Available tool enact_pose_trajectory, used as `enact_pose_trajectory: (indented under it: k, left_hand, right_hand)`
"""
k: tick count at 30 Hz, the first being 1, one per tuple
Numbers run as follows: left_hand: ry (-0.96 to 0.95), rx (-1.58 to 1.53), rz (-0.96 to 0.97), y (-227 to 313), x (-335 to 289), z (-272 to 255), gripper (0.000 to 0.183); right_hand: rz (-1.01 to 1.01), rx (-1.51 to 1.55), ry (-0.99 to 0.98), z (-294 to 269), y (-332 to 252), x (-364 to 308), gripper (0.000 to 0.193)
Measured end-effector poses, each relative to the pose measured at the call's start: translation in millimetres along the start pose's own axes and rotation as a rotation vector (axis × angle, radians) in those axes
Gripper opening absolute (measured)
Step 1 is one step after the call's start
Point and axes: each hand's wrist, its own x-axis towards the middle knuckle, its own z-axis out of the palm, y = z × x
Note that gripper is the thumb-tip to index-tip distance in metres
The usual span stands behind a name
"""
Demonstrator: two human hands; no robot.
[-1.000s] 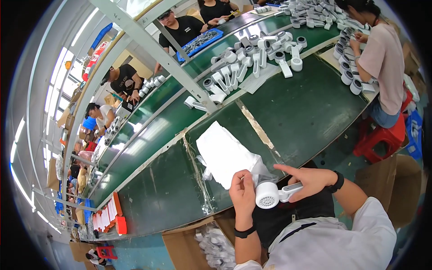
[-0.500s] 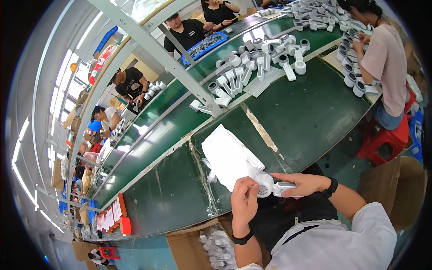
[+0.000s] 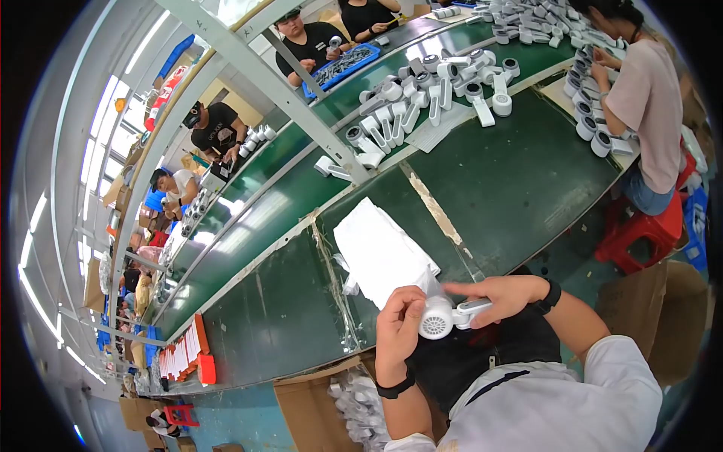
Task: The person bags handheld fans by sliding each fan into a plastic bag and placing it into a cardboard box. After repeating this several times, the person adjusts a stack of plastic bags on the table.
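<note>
Fan [image 3: 435,322], head view: held btwn both hands, nearer the wearer than the wht. stack [image 3: 380,252] on the bench [image 3: 527,188]. L hand [image 3: 399,324]: thumb and forefinger pinch, apparently on clear film [image 3: 432,287] beside the fan's round end; exact contact partly hidden. R hand [image 3: 506,298]: fingers grip the handle [image 3: 473,309], forefinger extended twd. film. Rec.: grip handle lightly, hold film edge taut, align round end w/ film, avoid snagging at handle joint.
</note>
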Motion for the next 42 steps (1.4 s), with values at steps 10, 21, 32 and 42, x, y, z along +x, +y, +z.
enact_pose_trajectory:
  k: [10,21,32,42]
  left_hand:
    - [0.276,0.668,0.199,3,-5,39,0.008]
    - [0.119,0.360,0.230,-13,-24,70,0.015]
    - [0.295,-0.676,-0.231,-65,-53,34,0.051]
    - [1.043,0.279,-0.321,-37,-55,-112,0.029]
  right_hand:
    - [-0.002,0.250,0.494,40,9,18,0.079]
    - [-0.334,0.172,1.043,45,38,56,0.055]
    - [-0.517,-0.358,1.039,68,-6,77,0.020]
    - [-0.361,-0.390,0.736,43,8,81,0.012]
